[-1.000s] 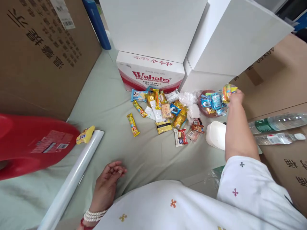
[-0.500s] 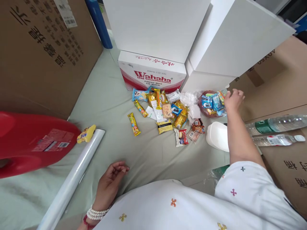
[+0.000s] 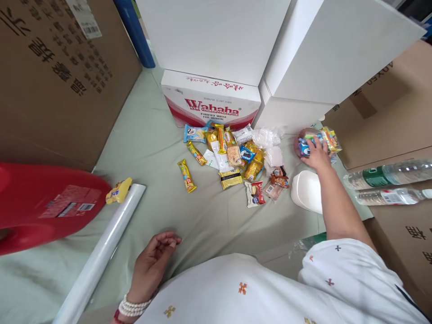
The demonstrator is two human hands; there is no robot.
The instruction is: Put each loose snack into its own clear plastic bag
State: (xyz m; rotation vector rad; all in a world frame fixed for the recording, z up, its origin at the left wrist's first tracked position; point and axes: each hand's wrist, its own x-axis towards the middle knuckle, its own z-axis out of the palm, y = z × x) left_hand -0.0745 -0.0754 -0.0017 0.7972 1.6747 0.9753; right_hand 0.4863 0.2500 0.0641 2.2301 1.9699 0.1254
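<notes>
My right hand (image 3: 317, 155) lies over a reddish-brown bowl (image 3: 297, 146) of wrapped snacks, its fingers spread across the blue packets (image 3: 306, 146). Colourful packets (image 3: 330, 139) bulge at the bowl's right side, and the hand hides part of the contents. Low on the cloth, my left hand (image 3: 155, 258) rests with fingers curled and thumb against them; nothing shows in it. Between the hands is a pile of wrapped snacks: a pinkish block (image 3: 233, 155), a black-and-yellow packet (image 3: 231, 178), a red-and-white packet (image 3: 255, 194) and yellow bars (image 3: 186, 175).
A white tub (image 3: 306, 191) stands below the bowl, beside two plastic bottles (image 3: 388, 174). Behind the pile is a Wahaba-style red-and-white carton (image 3: 212, 101) with white boxes (image 3: 216, 36). At left are a red jug (image 3: 50, 207), a plastic-film roll (image 3: 101, 252) and a brown carton (image 3: 67, 90).
My right hand has come from the bowl's right edge onto its packets, with fingers now spread. The bowl has shifted right and its contents have moved. My left hand stays nearly still.
</notes>
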